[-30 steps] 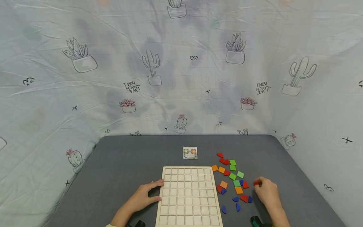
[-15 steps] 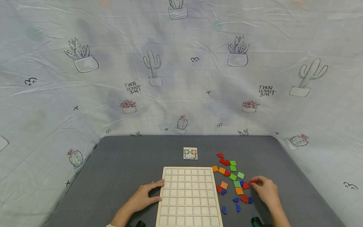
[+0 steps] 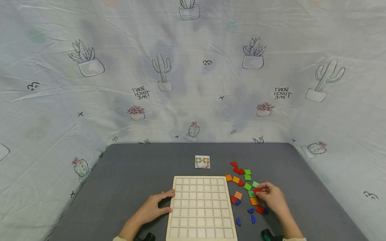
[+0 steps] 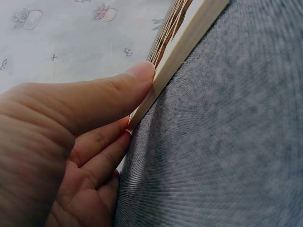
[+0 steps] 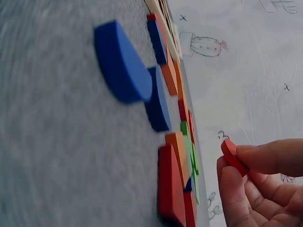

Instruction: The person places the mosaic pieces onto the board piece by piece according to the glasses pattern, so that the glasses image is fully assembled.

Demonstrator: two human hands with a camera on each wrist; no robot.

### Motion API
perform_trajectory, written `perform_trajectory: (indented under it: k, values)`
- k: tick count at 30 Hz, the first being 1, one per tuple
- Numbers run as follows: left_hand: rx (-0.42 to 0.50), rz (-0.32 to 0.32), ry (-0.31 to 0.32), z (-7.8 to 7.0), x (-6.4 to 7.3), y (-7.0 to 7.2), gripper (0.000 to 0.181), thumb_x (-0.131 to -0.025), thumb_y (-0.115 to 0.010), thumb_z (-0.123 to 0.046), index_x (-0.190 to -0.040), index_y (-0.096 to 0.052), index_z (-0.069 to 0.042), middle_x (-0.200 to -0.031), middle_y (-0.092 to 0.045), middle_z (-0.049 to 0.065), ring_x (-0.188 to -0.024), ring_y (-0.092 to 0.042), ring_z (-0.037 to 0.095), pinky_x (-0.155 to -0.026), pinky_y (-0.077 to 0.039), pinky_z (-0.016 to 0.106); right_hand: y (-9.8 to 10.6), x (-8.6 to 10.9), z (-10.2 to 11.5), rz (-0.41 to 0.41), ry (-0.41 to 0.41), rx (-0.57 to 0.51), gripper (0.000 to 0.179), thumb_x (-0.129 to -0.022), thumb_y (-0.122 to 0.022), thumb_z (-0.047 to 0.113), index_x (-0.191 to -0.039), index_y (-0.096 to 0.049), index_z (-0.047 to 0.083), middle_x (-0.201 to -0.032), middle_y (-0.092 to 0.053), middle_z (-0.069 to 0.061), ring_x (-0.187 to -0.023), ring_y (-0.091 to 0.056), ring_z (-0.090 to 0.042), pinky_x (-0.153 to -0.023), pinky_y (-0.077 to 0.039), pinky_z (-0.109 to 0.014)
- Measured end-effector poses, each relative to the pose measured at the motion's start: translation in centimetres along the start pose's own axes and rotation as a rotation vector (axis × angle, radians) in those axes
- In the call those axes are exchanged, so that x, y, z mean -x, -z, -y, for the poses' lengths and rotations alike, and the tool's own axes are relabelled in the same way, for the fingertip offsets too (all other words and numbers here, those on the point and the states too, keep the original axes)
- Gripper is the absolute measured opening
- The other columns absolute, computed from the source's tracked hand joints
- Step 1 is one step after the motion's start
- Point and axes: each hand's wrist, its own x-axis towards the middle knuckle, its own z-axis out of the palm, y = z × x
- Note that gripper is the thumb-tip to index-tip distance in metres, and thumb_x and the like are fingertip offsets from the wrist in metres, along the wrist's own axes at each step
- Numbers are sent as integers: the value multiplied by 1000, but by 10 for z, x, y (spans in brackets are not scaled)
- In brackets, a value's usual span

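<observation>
A pale wooden grid board [image 3: 201, 211] lies flat in the head view. My left hand [image 3: 152, 208] touches its left edge, with thumb and fingertips spread apart along it. The left wrist view shows the thumb [image 4: 120, 92] pressed on the edge of the board [image 4: 173, 66]. My right hand [image 3: 272, 197] pinches a small red tile [image 5: 233, 156] with a curved edge between thumb and fingertips. Below that hand lie a green tile [image 3: 251, 194], an orange tile [image 3: 254, 201] and another red tile [image 3: 259, 210].
Several red, orange, green and blue tiles are scattered right of the board, among them a blue half-round tile [image 3: 238, 221]. Behind the board lies a small pattern card [image 3: 202, 162]. The grey table [image 3: 135, 164] meets a printed cloth [image 3: 208, 80] at the back.
My right hand has moved left with the red tile, from right of the scattered tiles to over them. The left hand and the board stay put.
</observation>
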Motion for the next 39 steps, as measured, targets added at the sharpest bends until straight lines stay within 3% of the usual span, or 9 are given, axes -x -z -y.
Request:
perform_trajectory:
  k: [16,21,27,33,39]
  values:
    - [3,-5,-29,-1,0,0,58,-83,-69,-41,-133,-57,-14,-141,-52,3,-130,-47,30,-111,-37,50,-28,-5,17,63,41,-138,21,-89,-63,3,-108,-69,-2,-107,-68,-15,-91,-66,-20,-76,-60,-34]
    - [-4,-15,-47,-1,1,0,57,-83,-69,-38,-132,-57,-12,-140,-52,6,-129,-48,29,-111,-37,47,-40,-9,25,93,44,-182,19,-88,-65,6,-105,-67,-3,-99,-69,-11,-86,-65,-19,-74,-59,-32]
    - [-18,-16,-48,-1,2,0,57,-84,-68,-39,-132,-57,-12,-140,-52,7,-129,-48,31,-110,-38,50,-51,-15,36,163,95,-179,18,-87,-67,8,-100,-67,-4,-89,-70,-9,-78,-65,-19,-68,-57,-30]
    - [-16,-9,-43,-1,3,-1,57,-84,-68,-40,-133,-57,-12,-140,-52,7,-129,-48,31,-111,-37,49,-59,-19,42,195,85,-140,15,-87,-68,12,-98,-71,2,-94,-70,-4,-93,-62,-18,-78,-56,-35]
    - [-9,-12,-59,0,2,-1,57,-84,-68,-39,-133,-56,-12,-140,-51,8,-129,-48,30,-112,-36,46,-63,-25,42,243,142,-152,16,-89,-63,5,-102,-70,-2,-102,-69,-11,-98,-65,-27,-84,-58,-40]
